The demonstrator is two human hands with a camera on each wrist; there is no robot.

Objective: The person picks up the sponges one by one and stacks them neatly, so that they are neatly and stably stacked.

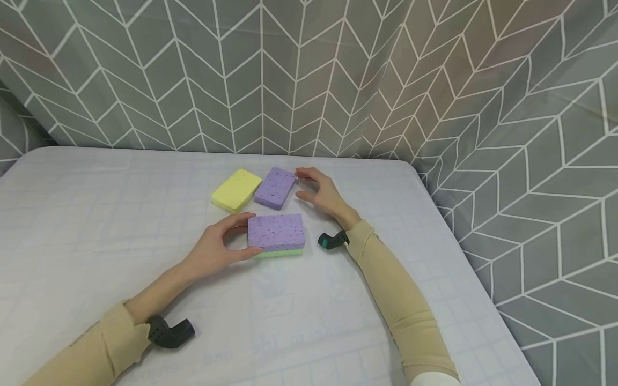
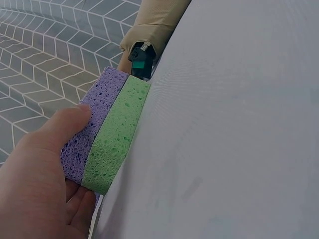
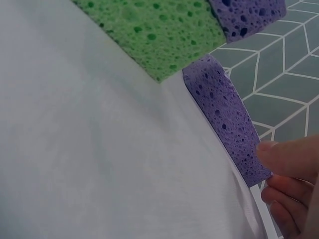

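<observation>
tan sleeves cover your forearms, each with a black wrist device (the one on your right bears a green patch). the front purple sponge is a rectangular block pitted with dark pores, lying flat on a pale green sponge over the white table. your left hand pinches that purple block at its left end, thumb in front, fingers behind. beyond the stack, a back purple sponge lies at a slant, just beside a yellow sponge. your right hand sits at the back purple block's right edge, thumb and fingers apart; you can't tell whether the fingertips touch it.
</observation>
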